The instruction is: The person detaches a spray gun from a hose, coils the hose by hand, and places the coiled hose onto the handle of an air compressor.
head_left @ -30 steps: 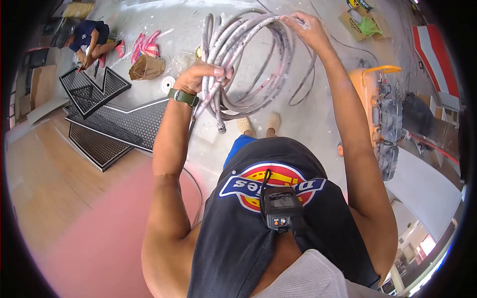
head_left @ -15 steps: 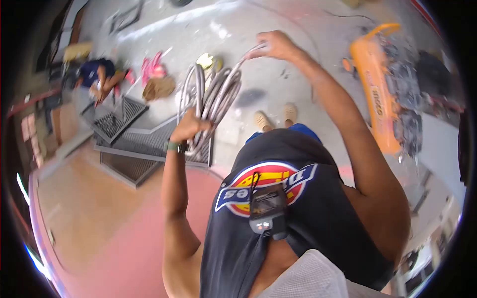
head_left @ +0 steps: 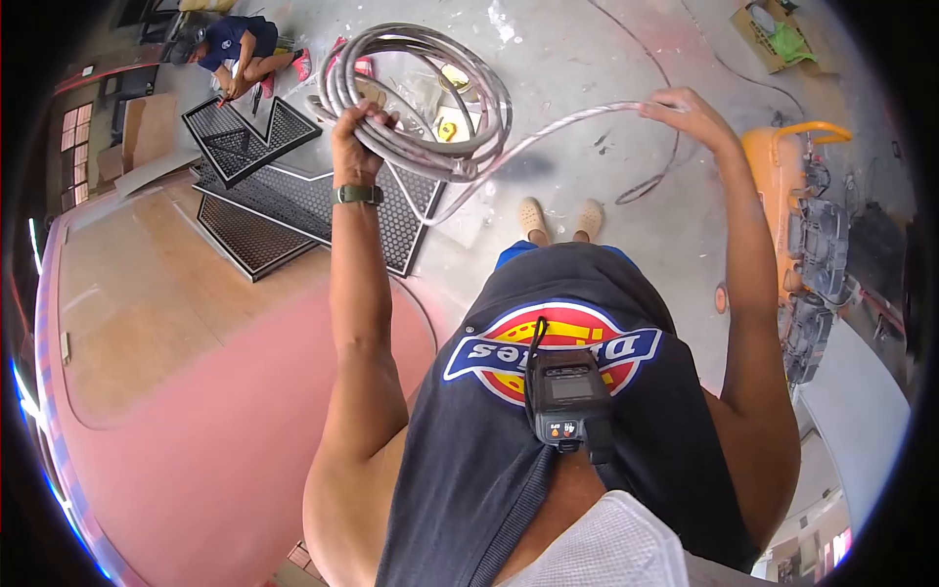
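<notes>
My left hand (head_left: 360, 142) is closed around one side of a coiled, paint-smeared grey hose (head_left: 503, 103). The loops hang out to the right of that hand in a wide ring. From the coil a single length runs across to my right hand (head_left: 690, 115), which pinches it between thumb and fingers, arm held out wide. A shorter bend of hose dips below the coil, over the black mesh panels (head_left: 284, 210). Both hands are raised above the floor in front of my body.
To the left lies a large pink and wood-coloured board (head_left: 166, 342). Beyond the panels, a person (head_left: 240, 49) crouches at work. An orange compressor (head_left: 768, 186) stands on the right. Another hose (head_left: 665, 171) trails over the floor, and a cardboard box (head_left: 768, 39) sits at the far right.
My right hand has moved out to the right, drawing a longer length of hose. The coil has swung up and spread into a wider ring, and my left hand has risen.
</notes>
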A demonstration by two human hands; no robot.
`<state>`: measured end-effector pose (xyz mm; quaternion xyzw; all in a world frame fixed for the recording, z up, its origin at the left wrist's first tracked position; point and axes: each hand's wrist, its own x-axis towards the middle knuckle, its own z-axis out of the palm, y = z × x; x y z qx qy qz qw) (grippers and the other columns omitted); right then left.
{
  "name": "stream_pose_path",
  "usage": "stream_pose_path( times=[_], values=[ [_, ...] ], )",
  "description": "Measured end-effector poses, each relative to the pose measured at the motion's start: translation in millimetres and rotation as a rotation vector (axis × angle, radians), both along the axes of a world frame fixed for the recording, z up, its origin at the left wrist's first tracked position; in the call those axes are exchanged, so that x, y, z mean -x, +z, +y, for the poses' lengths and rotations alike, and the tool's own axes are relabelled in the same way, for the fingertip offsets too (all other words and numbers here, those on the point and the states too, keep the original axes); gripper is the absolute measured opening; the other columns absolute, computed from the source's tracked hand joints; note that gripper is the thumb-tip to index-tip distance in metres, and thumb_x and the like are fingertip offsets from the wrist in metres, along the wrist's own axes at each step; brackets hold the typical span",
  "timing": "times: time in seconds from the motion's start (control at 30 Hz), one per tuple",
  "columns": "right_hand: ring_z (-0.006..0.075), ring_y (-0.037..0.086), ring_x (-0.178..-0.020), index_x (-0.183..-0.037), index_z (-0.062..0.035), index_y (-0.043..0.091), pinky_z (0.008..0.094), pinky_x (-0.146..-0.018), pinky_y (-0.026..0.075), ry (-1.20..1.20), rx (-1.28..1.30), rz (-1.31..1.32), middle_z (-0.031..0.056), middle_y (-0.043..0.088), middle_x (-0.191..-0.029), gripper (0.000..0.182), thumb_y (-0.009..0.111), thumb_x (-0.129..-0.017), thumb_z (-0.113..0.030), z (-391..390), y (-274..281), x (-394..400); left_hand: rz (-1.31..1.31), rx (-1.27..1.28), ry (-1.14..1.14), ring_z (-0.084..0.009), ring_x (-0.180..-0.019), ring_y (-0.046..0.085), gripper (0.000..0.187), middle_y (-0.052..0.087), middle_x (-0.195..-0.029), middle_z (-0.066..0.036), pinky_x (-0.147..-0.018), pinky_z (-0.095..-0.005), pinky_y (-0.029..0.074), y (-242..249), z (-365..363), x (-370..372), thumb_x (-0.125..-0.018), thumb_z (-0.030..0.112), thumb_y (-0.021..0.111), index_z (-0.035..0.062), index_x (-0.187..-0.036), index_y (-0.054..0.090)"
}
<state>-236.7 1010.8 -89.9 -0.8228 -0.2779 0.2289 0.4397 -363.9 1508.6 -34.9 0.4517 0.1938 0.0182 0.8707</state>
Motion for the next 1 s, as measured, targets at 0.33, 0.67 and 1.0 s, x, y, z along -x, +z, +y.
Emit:
stream_pose_path(
  times=[0.33, 0.67, 1.0],
  values=[
    [0.0398, 0.062, -0.093, -0.098, -0.0049, 0.068, 0.0463, -0.08, 0.048, -0.423, 0.882, -0.269, 0.0206, 0.066, -0.097, 0.037, 0.058, -0.089, -0.039, -137.4, -11.5, 19.0, -0.133, 0.24, -0.238, -0.0121, -0.062, 0.044, 0.034, 0.044, -0.073, 0.001, -0.069, -0.0334, 0.044, 37.3, 20.1, 0.2, -0.082, 0.021, 0.06, -0.0005, -0.108, 0.054],
    [0.0399, 0.062, -0.088, -0.099, -0.0028, 0.066, 0.0463, -0.077, 0.048, -0.422, 1.056, -0.226, 0.0199, 0.066, -0.093, 0.031, 0.066, -0.082, -0.029, -216.6, 60.7, 51.6, 0.315, -0.445, -0.124, -0.018, -0.059, 0.056, 0.015, 0.057, -0.068, -0.005, -0.057, -0.031, 0.047, 13.9, 57.2, -18.8, -0.081, 0.015, 0.056, 0.0008, -0.085, 0.057],
    [0.0217, 0.06, -0.091, -0.095, -0.0046, 0.068, 0.0345, -0.082, 0.047, -0.091, 0.171, 0.062, 0.0087, 0.064, -0.097, 0.029, 0.069, -0.077, -0.027, -62.3, 102.5, 4.4, 0.219, -0.259, -0.104, -0.0193, -0.067, 0.059, 0.021, 0.061, -0.074, -0.006, -0.063, -0.0299, 0.05, 6.7, 37.7, -68.0, -0.081, 0.022, 0.067, 0.0037, -0.09, 0.06]
  ],
)
